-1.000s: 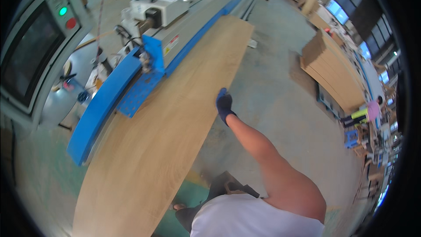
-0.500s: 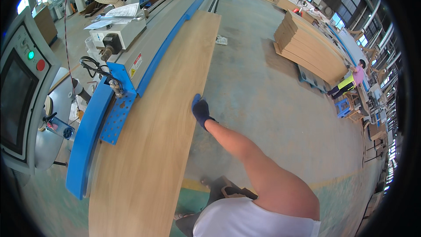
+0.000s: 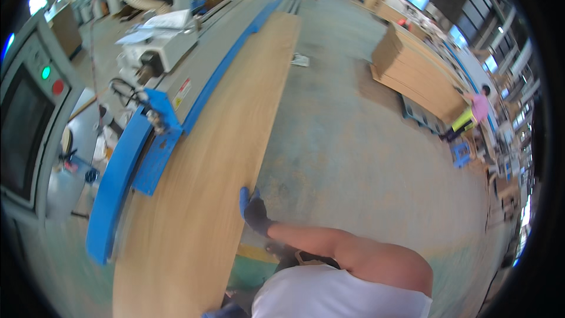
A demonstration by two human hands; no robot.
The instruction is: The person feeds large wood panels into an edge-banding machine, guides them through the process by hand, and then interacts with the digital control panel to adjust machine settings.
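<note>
A long, light wooden board (image 3: 206, 165) lies lengthwise along the blue-edged bed of a machine. My right hand (image 3: 255, 211), in a dark glove with blue fingertips, grips the board's right edge; its thumb rests on top and the other fingers are partly hidden at the side. At the lower edge of the picture my left hand (image 3: 223, 312), also in a blue glove, shows only in part beside the board's near end, its fingers cut off from view. A blue perforated bracket (image 3: 156, 165) overhangs the board's left side.
A control panel (image 3: 35, 118) with a lit green button stands at the left. A curved blue guard (image 3: 112, 194) borders the board. Stacked brown panels (image 3: 415, 70) rest on a pallet (image 3: 421, 115) at the right. Farther right, a person (image 3: 474, 112) stands by a workbench near a blue stool (image 3: 461, 154).
My right hand has slid nearer to me along the board's right edge. My left hand has come into view at the bottom. The view has shifted slightly and blurred.
</note>
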